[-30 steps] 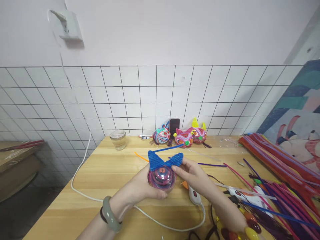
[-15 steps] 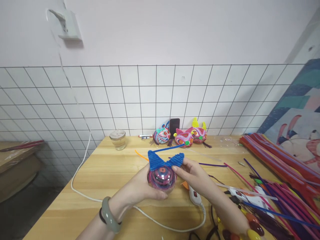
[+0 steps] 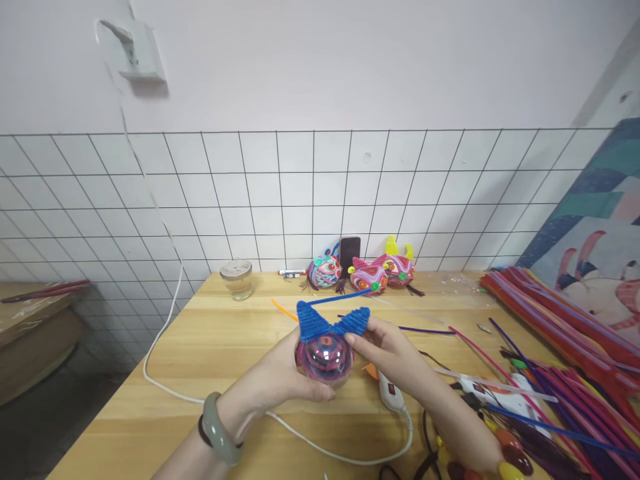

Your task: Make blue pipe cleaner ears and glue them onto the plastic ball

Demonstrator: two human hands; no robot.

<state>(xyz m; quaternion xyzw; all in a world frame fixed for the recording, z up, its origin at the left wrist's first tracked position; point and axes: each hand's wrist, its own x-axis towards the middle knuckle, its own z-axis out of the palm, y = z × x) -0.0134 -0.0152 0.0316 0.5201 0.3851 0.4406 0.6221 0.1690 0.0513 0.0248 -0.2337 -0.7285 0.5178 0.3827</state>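
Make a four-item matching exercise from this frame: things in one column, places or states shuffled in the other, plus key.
Column one
1. glass
2. phone
3. left hand
4. right hand

Column two
A. wrapped round the ball from the left
B. near the back left corner of the table
C. fingers at the blue ear on the picture's right
D. upright among the toys at the back

Pairs: 1-B, 2-D, 3-A, 4-C

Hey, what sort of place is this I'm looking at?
Probably a craft workspace: a wooden table with bundled pipe cleaners at the right, three colourful figures along the back, and a blue-eared ball held in front.
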